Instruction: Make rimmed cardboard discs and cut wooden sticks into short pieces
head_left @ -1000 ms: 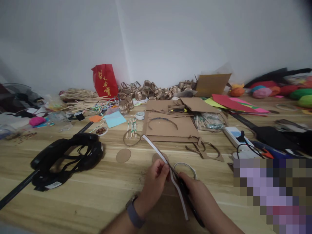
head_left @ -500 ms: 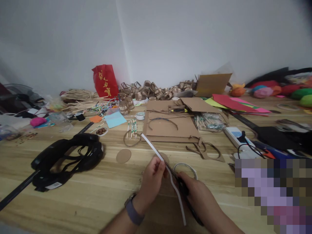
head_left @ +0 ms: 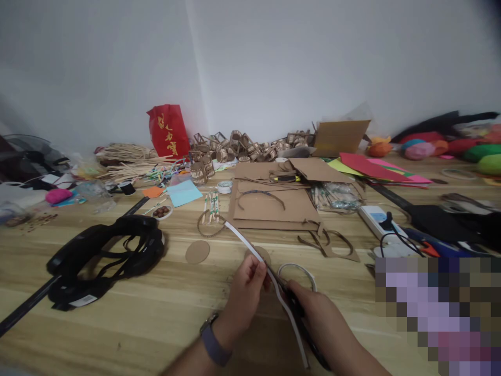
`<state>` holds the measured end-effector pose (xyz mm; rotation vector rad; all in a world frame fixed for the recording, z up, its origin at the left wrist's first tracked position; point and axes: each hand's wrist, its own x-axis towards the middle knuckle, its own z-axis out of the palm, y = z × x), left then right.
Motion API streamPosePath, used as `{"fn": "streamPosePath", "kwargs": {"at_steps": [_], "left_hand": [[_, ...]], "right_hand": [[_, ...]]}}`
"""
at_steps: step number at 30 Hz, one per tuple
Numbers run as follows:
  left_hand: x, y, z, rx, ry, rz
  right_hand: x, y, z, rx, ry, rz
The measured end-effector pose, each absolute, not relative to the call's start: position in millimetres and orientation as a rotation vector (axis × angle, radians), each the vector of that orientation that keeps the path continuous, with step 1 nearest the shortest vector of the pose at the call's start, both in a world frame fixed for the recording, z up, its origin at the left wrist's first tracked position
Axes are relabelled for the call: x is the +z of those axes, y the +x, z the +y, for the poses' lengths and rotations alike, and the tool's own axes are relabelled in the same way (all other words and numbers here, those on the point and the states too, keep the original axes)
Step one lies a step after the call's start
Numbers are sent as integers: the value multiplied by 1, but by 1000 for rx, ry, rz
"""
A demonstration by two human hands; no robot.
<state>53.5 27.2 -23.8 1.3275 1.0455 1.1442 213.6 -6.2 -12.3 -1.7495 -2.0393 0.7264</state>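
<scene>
A long, narrow white strip (head_left: 245,241) runs slantwise through the fingers of my left hand (head_left: 248,284), which pinch it near its middle. My right hand (head_left: 319,313) is closed round black-handled scissors (head_left: 294,303), whose blades point up and left beside the strip. The strip's lower end hangs down left of the scissors. Close behind my hands lies a pale ring (head_left: 299,270), and a cardboard disc (head_left: 260,254) is partly covered by the strip. Another cardboard disc (head_left: 198,251) rests to the left.
Stacked cardboard sheets (head_left: 270,211) lie ahead, with cut cardboard rings (head_left: 332,245) at their right. A black head strap device (head_left: 109,261) occupies the left side. Small woven stick baskets (head_left: 250,149) line the wall by a red bag (head_left: 168,130). A power strip (head_left: 381,222) sits right.
The strip's upper part now bows slightly and its lower end reaches further down. The scissor blades have drawn back a little from my left fingers. Both hands keep their hold.
</scene>
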Motion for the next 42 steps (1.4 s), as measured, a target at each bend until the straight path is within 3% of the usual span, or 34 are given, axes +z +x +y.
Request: {"fn": "streamPosePath", "kwargs": {"at_steps": [42], "left_hand": [[-22,56,23,1157,1438,1112]], "right_hand": [[-7,211,-2,756,-1817,-2155]]}}
